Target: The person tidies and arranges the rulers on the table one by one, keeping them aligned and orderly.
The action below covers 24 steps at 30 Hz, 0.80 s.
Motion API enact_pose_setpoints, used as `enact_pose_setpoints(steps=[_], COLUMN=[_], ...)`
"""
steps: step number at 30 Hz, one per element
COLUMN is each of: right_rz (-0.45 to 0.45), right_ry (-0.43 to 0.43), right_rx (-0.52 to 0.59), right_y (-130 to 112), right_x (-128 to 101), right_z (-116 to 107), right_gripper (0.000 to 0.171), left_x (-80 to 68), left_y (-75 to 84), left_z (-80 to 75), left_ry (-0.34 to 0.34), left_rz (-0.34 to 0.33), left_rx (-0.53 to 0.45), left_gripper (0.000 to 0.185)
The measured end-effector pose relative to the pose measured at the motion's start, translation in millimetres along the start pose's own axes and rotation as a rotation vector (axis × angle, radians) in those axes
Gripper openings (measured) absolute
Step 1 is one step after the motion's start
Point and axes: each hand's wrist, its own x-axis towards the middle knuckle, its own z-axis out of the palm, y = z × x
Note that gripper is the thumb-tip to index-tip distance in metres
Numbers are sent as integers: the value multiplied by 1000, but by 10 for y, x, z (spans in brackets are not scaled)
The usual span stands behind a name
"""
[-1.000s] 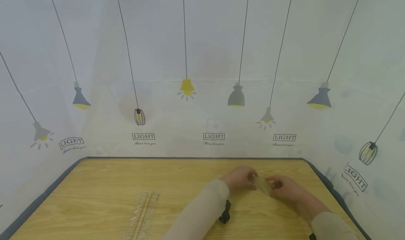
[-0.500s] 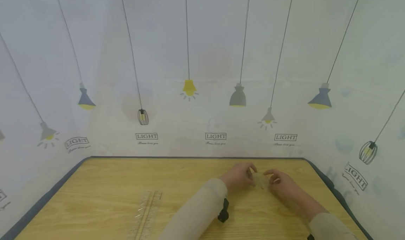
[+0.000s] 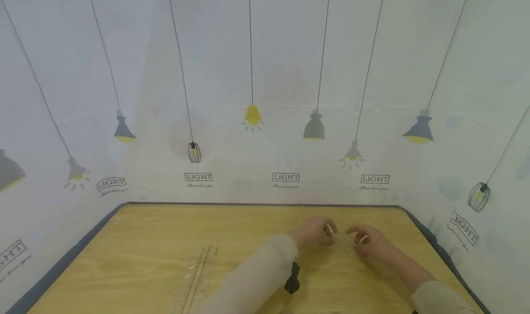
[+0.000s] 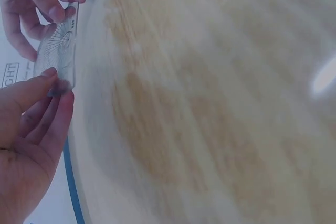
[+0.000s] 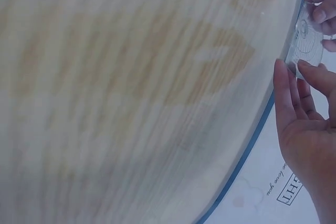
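A clear plastic protractor is held just above the wooden table, toward its far right. My left hand pinches its left end and my right hand pinches its right end. In the left wrist view, the left hand's thumb and fingers close on the protractor from below, with the right hand at its far end. In the right wrist view, the right hand's fingertips meet the protractor from below, and the left hand holds its top.
A long clear ruler lies on the table left of my left forearm. A black strap sits on the left wrist. The dark table edge meets a white curtain printed with lamps.
Both hands drifted slightly away from me and a little apart, still holding the protractor, which has turned and now shows fainter. The view shifted a bit to the left.
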Motion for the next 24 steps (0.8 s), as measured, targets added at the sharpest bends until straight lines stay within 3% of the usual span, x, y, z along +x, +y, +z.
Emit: enact_pose_setpoints(steps=[4, 10, 14, 24], right_rz=[-27, -101, -152, -183], right_ry=[-36, -88, -109, -185], right_rx=[-1, -30, -55, -64], right_y=[-7, 0, 13, 28], right_x=[-51, -152, -276, -644], right_z=[-30, -70, -86, -103], right_gripper=[41, 38, 37, 35], left_x=[-89, -230, -315, -588], left_y=[41, 166, 263, 536], left_z=[-4, 4, 41, 209], left_ry=[-14, -33, -61, -101], left_rz=[20, -1, -2, -17], left_rx=[-32, -37, -59, -31], left_gripper=[24, 23, 25, 25])
